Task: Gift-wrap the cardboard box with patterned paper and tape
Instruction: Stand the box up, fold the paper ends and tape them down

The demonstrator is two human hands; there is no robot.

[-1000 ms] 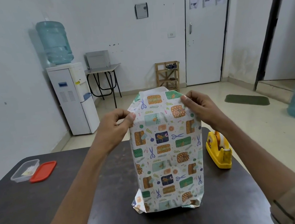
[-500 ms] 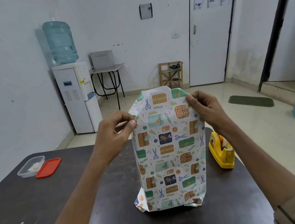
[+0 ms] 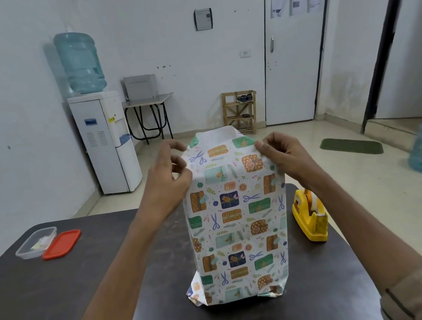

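The box stands upright near the middle of the dark surface (image 3: 62, 295), wholly covered in patterned paper (image 3: 238, 222); the paper's top end is open, its white inside showing. The left hand (image 3: 166, 180) is at the upper left edge — fingers curled, its grip seemingly pinching the paper, though I cannot tell for certain; the right hand (image 3: 287, 155) pinches the upper right corner. A yellow tape dispenser (image 3: 311, 216) sits just right of the box; a clear container (image 3: 35, 243) and red lid (image 3: 62, 244) lie far left.
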